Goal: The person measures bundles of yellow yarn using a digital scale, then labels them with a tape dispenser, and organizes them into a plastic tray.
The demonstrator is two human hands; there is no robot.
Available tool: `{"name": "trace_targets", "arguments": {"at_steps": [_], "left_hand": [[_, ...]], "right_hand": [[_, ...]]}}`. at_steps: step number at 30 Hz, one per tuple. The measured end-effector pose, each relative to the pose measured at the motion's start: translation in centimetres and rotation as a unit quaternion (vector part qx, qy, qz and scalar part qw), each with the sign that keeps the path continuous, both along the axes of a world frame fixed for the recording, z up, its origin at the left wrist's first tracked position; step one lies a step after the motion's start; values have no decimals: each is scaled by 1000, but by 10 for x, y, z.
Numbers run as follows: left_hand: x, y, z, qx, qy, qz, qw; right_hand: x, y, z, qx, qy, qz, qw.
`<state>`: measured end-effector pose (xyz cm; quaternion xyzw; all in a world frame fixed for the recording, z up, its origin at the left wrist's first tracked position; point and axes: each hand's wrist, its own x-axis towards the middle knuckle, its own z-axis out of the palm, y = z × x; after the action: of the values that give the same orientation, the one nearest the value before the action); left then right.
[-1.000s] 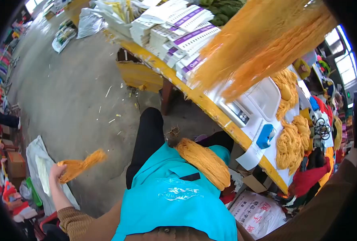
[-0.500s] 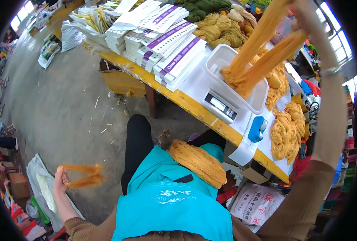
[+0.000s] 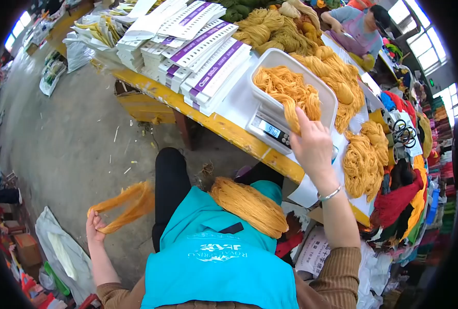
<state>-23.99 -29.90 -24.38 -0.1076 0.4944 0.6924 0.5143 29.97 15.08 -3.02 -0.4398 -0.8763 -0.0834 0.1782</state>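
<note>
My left hand (image 3: 95, 226), out over the floor at left, is closed around one end of a looped orange yarn hank (image 3: 131, 206). My right hand (image 3: 315, 149) is at the near rim of a white plastic tray (image 3: 329, 105), index finger stretched out against a strand of the orange yarn pile (image 3: 285, 87). That strand hangs over the rim; the pile fills the tray. Under the tray is a digital scale (image 3: 270, 131) with its display lit. A thick orange skein (image 3: 248, 207) lies across my lap on the turquoise apron (image 3: 218, 273).
Stacks of cross-stitch cards (image 3: 213, 72) stand left of the tray on the yellow-edged table (image 3: 229, 131). More golden skeins (image 3: 365, 159) lie to its right, near black scissors (image 3: 404, 133). Another person (image 3: 360, 31) sits beyond the table. A white sack (image 3: 59, 252) lies on the floor.
My right hand has come down from high at the right, and the yarn it held up now lies in the tray. The hank in my left hand has swung up and spread.
</note>
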Motion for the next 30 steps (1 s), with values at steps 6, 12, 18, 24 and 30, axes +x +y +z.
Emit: {"name": "trace_targets", "arguments": {"at_steps": [6, 12, 18, 24, 30], "left_hand": [[28, 46, 16, 141, -21, -69, 987], [74, 100, 63, 281, -102, -96, 949], [100, 125, 73, 353, -97, -67, 928], [166, 204, 152, 490, -185, -188, 831], [189, 241, 157, 427, -100, -196, 877]], "right_hand": [[23, -13, 1, 33, 212, -13, 977], [46, -16, 20, 51, 276, -69, 957], [48, -20, 21, 49, 329, -89, 939], [40, -21, 11, 29, 279, -73, 957], [19, -15, 5, 67, 179, 0, 982]]}}
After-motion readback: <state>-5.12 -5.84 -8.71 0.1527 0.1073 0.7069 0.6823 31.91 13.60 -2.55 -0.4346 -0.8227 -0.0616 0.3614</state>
